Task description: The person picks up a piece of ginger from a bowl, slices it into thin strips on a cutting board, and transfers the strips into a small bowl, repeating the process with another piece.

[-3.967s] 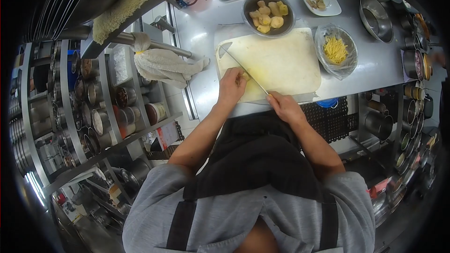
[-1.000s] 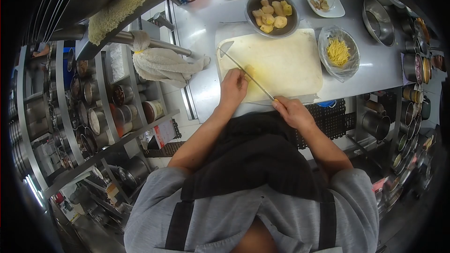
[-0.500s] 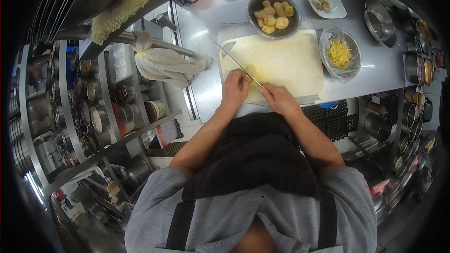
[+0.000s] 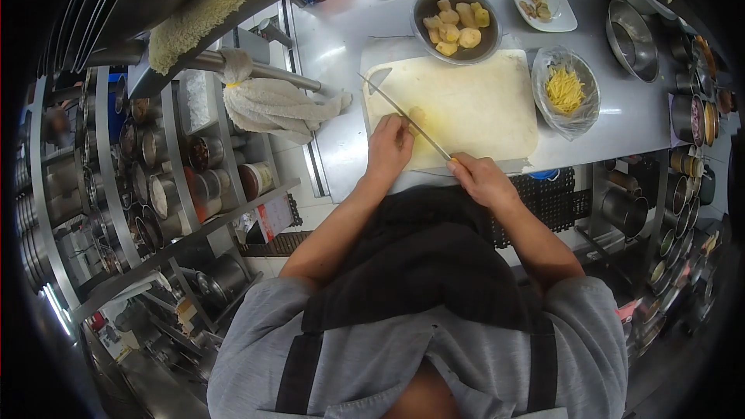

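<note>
One bowl (image 4: 490,43) at far edge of cutting board (image 4: 473,109)

Commercial kitchen: steel counter (image 4: 334,140), cutting board (image 4: 485,109), rack (image 4: 233,221) of pots (image 4: 161,195).

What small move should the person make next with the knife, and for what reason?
Perhaps one short, careful cut with the knife: the right hand holds it over the cutting board, close to the left hand, with a pale yellow piece beside the knife.

A long, narrow-bladed knife (image 4: 414,126) slants over the pale cutting board (image 4: 481,101), just beside a small yellowish piece (image 4: 417,115).
</note>
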`<state>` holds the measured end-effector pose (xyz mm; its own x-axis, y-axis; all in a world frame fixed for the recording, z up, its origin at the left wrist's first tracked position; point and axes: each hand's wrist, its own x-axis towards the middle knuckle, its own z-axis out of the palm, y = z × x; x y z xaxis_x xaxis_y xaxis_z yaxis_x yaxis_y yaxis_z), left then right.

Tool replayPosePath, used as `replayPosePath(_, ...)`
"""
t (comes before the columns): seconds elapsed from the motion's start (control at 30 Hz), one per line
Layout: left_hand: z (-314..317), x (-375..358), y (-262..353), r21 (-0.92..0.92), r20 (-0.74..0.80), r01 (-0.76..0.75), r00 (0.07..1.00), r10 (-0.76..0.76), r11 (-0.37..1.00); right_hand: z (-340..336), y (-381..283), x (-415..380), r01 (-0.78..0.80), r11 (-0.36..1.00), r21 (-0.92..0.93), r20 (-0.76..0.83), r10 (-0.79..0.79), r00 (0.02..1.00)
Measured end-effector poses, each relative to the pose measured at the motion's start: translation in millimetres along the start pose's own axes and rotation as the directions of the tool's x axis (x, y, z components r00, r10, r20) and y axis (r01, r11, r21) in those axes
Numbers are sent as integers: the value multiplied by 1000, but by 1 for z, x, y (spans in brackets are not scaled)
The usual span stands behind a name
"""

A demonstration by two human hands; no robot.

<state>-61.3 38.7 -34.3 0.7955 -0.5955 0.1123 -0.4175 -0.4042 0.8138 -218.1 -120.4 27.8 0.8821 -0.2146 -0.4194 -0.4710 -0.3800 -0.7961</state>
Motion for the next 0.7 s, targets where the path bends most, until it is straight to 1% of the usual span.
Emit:
replayPosePath(0.2, -1, 0, 3, -11, 1, 8, 1000, -8, 1000, 16, 2, 30, 73, 997, -30, -40, -74, 996)
replayPosePath(0.3, 0, -1, 5, -10, 6, 17, 1000, -17, 1000, 16, 4, 23, 99, 995, -15, -78, -100, 992)
replayPosePath(0.33, 0, 0, 5, 1, 7, 22, 1000, -22, 1000, 13, 5, 16, 102, 995, -16, -79, -103, 992)
replayPosePath(0.37, -1, 0, 4, 2, 6, 24, 1000, -24, 1000, 7, 4, 6, 68, 998, -13, -52, -69, 996)
replayPosePath(0.4, -1, 0, 3, 20, 8, 3, 1000, -3, 1000, 4, 4, 1, 35, 999, -13, -22, -35, 999)
replayPosePath(0.43, -1, 0, 2, 38, 11, -18, 1000, 17, 999, 6, 5, 4, 35, 999, -14, -18, -35, 999)
replayPosePath(0.5, 1, -1, 1, 22, 6, 3, 1000, -3, 1000, 15, 10, 13, 103, 994, -20, -72, -104, 992)
replayPosePath(0.53, 1, -1, 1, 5, 3, 20, 1000, -20, 1000, 20, 12, 24, 100, 995, -17, -75, -101, 992)
replayPosePath(0.6, 0, -2, 3, -2, 10, 28, 1000, -28, 1000, 30, 12, 47, 126, 989, -71, -74, -131, 989)
replayPosePath(0.7, -4, 1, 4, -8, 20, 32, 999, -32, 999, 28, 9, 47, 113, 993, -43, -80, -116, 990)
